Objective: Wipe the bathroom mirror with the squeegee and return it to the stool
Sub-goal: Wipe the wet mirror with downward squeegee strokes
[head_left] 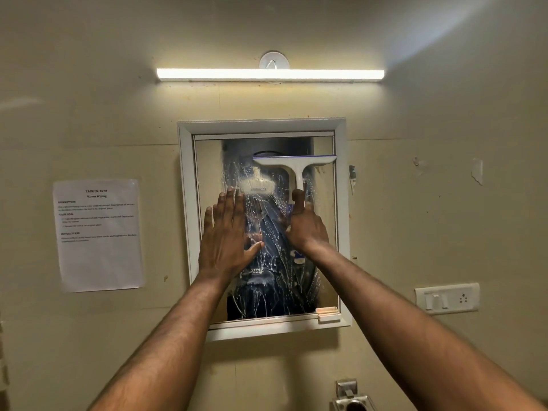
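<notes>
A white-framed bathroom mirror (pixel 207 179) hangs on the beige wall, its glass streaked with water drops and runs down the middle. The white squeegee (pixel 296 163) is pressed against the glass high on the right side, its blade level and reaching the right frame edge. My right hand (pixel 307 225) is wrapped around the squeegee's handle from below. My left hand (pixel 226 232) lies flat with spread fingers against the mirror's left half. The stool is out of view.
A lit tube light (pixel 269 74) runs above the mirror. A printed task sheet (pixel 99 235) is taped to the wall at left. A white switch plate (pixel 446 298) sits at right. A metal fitting (pixel 351 396) sticks out below the mirror.
</notes>
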